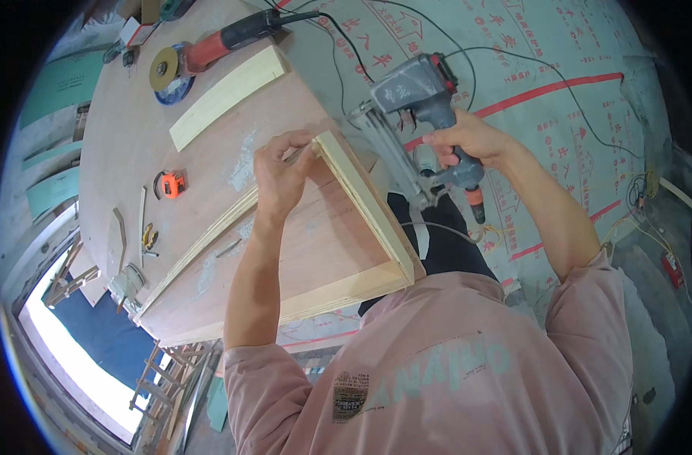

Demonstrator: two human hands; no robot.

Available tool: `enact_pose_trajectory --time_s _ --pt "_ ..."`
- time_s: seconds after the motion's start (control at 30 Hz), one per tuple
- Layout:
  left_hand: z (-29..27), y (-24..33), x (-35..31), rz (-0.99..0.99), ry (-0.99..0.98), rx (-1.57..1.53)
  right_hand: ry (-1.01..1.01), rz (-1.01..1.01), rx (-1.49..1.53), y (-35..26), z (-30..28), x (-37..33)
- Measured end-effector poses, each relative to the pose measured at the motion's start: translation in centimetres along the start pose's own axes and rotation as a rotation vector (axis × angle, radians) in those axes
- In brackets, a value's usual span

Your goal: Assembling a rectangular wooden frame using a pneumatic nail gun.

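Note:
My left hand [279,176] pinches the far corner of a plywood frame [365,208], where a long strip meets the short end strip. The frame stands on edge on a wooden tabletop [126,159]. In my right hand [473,140] is a grey pneumatic nail gun [416,82], its handle wrapped by my fingers. The gun's long magazine slants down toward my body, and its nose is apart from the frame, off to the right of the end strip. An orange coupling and a thin hose hang at the handle's base.
A red and black angle grinder [217,47] and a loose plywood strip [228,97] lie at the table's far side. Left of the frame sit an orange tape measure [173,184] and yellow-handled pliers [149,236]. Cables cross the printed floor covering [543,144] on the right.

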State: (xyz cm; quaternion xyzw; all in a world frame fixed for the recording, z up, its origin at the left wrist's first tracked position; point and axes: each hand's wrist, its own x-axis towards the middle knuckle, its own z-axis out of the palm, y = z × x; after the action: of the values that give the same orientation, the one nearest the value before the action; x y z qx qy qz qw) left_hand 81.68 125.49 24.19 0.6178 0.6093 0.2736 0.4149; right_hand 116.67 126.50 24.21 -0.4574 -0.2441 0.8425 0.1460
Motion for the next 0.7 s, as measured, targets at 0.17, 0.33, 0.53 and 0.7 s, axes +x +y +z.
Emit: enact_pose_trajectory --time_s 0.17,0.33,0.53,0.7 --pt "0.0 0.4 0.0 0.005 -0.004 -0.009 -0.227 0.014 0.134 1.8 0.6 1.3" --pt "0.1 0.5 -0.1 -0.041 0.001 -0.064 -0.271 0.038 0.261 1.5 1.1 2.0" --pt "-0.1 0.5 -0.1 -0.006 0.0 0.021 -0.295 0.076 0.253 1.2 1.5 2.3" --pt "-0.1 0.3 0.0 0.038 0.014 0.073 -0.269 0.076 0.249 1.4 1.9 1.8"
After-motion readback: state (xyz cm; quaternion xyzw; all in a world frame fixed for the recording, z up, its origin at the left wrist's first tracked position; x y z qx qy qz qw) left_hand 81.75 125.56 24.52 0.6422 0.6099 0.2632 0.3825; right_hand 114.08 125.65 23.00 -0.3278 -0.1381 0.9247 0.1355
